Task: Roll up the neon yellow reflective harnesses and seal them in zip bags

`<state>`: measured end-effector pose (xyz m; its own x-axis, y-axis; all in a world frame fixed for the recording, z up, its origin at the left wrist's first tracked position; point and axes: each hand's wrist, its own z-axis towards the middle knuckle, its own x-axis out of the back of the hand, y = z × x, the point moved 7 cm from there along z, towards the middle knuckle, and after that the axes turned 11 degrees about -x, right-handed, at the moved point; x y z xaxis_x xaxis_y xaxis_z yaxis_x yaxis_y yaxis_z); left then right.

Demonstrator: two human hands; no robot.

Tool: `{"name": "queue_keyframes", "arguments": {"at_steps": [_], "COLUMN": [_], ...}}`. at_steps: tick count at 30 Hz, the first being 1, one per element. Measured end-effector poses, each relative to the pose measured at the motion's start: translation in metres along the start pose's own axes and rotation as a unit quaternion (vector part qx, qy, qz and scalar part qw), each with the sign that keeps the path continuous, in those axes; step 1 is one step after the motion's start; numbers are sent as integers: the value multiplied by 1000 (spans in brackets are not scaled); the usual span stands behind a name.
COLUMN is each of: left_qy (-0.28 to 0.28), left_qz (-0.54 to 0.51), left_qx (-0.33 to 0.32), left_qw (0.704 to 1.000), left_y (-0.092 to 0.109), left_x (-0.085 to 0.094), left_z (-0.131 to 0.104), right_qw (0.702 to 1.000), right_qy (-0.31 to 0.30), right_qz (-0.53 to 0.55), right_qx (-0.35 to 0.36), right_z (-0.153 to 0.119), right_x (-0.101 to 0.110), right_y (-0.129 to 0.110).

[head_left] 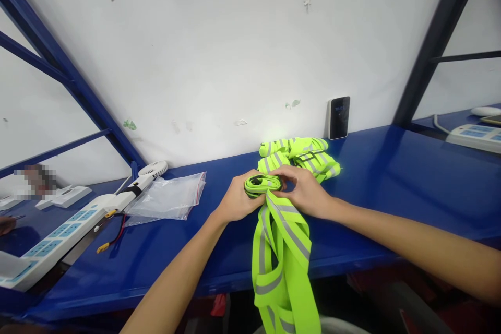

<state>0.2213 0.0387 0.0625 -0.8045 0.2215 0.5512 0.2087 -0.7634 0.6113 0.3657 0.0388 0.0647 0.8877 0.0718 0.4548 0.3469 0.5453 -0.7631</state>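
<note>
Between my hands is a neon yellow-green reflective strap [284,250] with grey stripes, one end wound into a tight roll with black edging. My left hand [239,199] is wrapped round the left side of that roll. From the right, my right hand [305,192] pinches the roll and the strap beside it. The loose length hangs down in folds over the table's front edge. Just behind my hands lies a pile of similar rolled reflective straps [313,154], partly covered by my right hand.
On the blue table [391,182] a phone-like device [338,117] leans on the wall. To the left lie clear zip bags [168,198], a small white fan [154,168], a long power strip [58,240] and a cable with yellow connectors [113,235]. Another person's hand [7,224] shows far left.
</note>
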Motion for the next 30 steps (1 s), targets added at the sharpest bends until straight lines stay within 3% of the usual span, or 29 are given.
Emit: {"name": "queue_keyframes", "arguments": {"at_steps": [7,15,22,30], "left_qy": [43,61,34,40], "left_qz": [-132,-41,16,-64], "left_qx": [39,28,14,53], "left_qw": [989,997,999,996], "left_y": [-19,-13,-4,-10], "left_x": [0,14,21,16], "left_z": [-3,-2,-1,-7], "right_qw": [998,1000,999,997], "right_qy": [-51,-6,-9,-49], "right_qz": [42,2,-32,-24], "right_qx": [15,9,32,59], "right_z": [3,4,2,8], "right_x": [3,12,18,27], "right_y": [-1,-6,-11,-6]}}
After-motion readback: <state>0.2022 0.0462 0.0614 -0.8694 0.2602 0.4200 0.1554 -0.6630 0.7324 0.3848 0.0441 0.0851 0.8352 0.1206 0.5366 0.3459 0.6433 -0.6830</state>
